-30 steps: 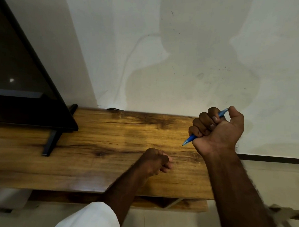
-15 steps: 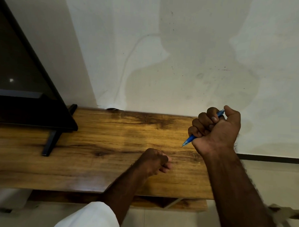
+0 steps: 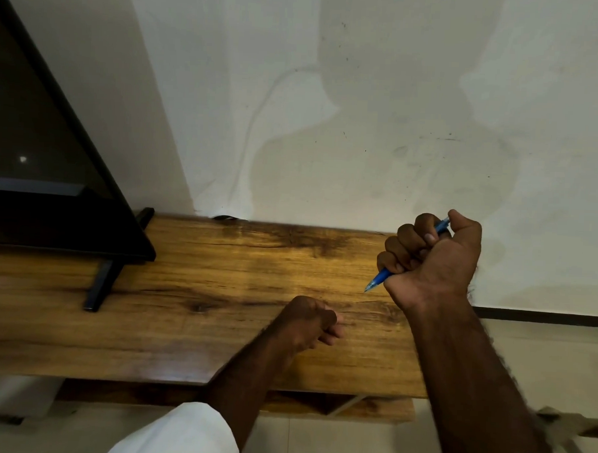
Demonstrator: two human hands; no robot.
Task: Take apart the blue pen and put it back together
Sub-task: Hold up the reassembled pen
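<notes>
Head view, looking down at a wooden table [image 3: 220,274] set against a white wall [image 3: 364,109]. Right hand [image 3: 433,259] is raised over the table's far right end, closed in a fist round the blue pen [image 3: 379,279]. All 4 fingers wrap the barrel and the thumb sits up by the pen's top end. The pen runs diagonally through the fist and 2 ends stick out: the tip pokes out below the little finger, pointing down-left toward the table, and the top end shows between index finger and thumb. The pen looks to be in 1 piece, though the middle of the barrel is hidden inside the fist. The tip is off the wood, not touching.

Left hand [image 3: 307,321] is lower and to the left, well apart from the pen, over the near-middle of the table. Its fingers are curled into a fist, knuckles up, with nothing visible in it. Cannot tell if it rests on the wood or hangs just above it.

White sleeve [image 3: 185,437] covers the left upper forearm at the bottom edge. Black screen [image 3: 37,146] stands on the table's left end on a black foot [image 3: 100,282]. Lower shelf [image 3: 368,405] shows under the table top, with pale floor [image 3: 315,442] beneath.
</notes>
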